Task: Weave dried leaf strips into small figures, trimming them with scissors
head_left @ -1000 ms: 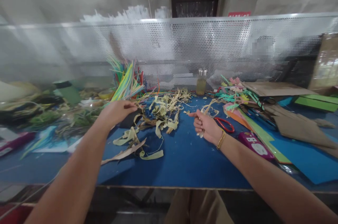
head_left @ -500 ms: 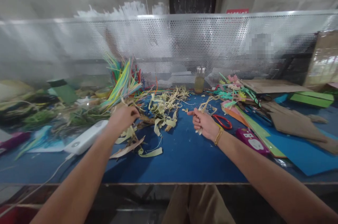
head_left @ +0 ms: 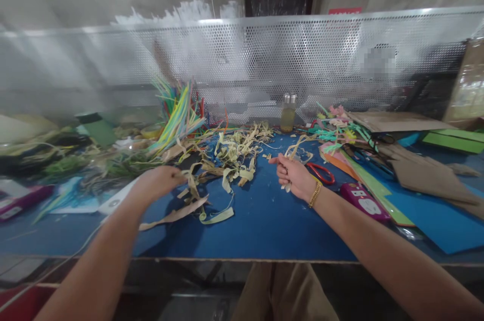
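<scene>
On the left of the blue table, my left hand (head_left: 161, 183) is closed in a pinch at the end of a dried husk strip (head_left: 192, 182), beside the heap. Pale curled husk strips (head_left: 236, 152) lie in a loose pile between my hands. My right hand (head_left: 292, 176), with a gold bracelet (head_left: 315, 194) on its wrist, is curled round a few pale husk strips (head_left: 297, 149); their ends stick out above and below the fingers. Its index finger points left. Red-handled scissors (head_left: 320, 173) lie just right of it.
Coloured pipe cleaners (head_left: 177, 117) stand behind the pile. A glass jar (head_left: 288, 114) is at the back by the perforated metal screen (head_left: 264, 59). At right lie a purple device (head_left: 363, 202), coloured paper (head_left: 434, 220) and cardboard (head_left: 423, 172). A white device (head_left: 115, 200) with a cable lies left.
My left hand has moved left and slightly down, drawing the husk strip out from the pile. My right hand keeps nearly the same place and grip.
</scene>
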Tool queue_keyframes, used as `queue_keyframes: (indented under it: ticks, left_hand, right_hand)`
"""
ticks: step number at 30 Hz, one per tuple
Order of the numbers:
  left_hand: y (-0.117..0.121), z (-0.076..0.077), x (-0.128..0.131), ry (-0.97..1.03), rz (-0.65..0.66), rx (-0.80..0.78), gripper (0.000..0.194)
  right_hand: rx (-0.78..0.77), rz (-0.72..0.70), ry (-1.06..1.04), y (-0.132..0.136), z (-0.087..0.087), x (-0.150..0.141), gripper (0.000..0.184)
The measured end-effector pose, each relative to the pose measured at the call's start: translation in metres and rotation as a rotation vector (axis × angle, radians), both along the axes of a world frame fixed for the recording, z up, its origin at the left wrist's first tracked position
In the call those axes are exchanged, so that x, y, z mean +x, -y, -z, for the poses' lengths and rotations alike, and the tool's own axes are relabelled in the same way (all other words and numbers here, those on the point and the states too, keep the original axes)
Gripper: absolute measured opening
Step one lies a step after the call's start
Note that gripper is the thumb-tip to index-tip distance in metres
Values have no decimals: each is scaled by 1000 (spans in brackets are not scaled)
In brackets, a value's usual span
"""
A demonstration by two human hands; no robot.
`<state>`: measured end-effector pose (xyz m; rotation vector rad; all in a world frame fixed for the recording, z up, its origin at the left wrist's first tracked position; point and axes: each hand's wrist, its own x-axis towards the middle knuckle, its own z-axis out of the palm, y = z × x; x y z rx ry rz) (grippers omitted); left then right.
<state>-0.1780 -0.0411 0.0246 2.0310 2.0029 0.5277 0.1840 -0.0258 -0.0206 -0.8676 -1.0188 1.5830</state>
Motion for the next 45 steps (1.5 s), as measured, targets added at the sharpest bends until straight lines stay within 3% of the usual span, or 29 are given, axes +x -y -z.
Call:
queue_keyframes:
  ticks: [1,4,7,10,13,17,22,26,33,39,45]
  left_hand:
    - [2,-7,2,51,-15,-37,29]
    - [11,-30,21,457,25,-121,30]
    - [17,-38,56,709,194,-236,32]
    - [18,-28,102,766,354,-444,34]
    - [12,-15,145,686,440,-561,36]
    - [-1,-15,170,659,510,-640,33]
    - [-14,-29,149,551,490,-654,29]
    - [-18,-31,125,567,463,-652,33]
    - [-20,-31,106,746,411,-656,28]
    - [-23,-28,85,900,439,-508,25]
    - [-21,-14,80,1317,210,-340,12]
  right_hand:
    - [1,-2,-1,0,-1,0,35]
    - [5,-20,0,3,-4,-1,34]
    - [47,-45,7,9,-10,-4,35]
    - [106,-67,48,17,-14,-10,39]
    - [145,-97,167,24,-14,-16,42]
    - [249,-62,334,23,-11,-14,31]
    - [89,-26,205,4,-11,4,35]
    - [-19,-23,108,-5,-13,11,38]
    - [-75,-35,16,-7,-16,16,38]
    - [-109,11,-60,-16,-16,26,38]
    - [-130,-30,-30,-13,-13,18,38]
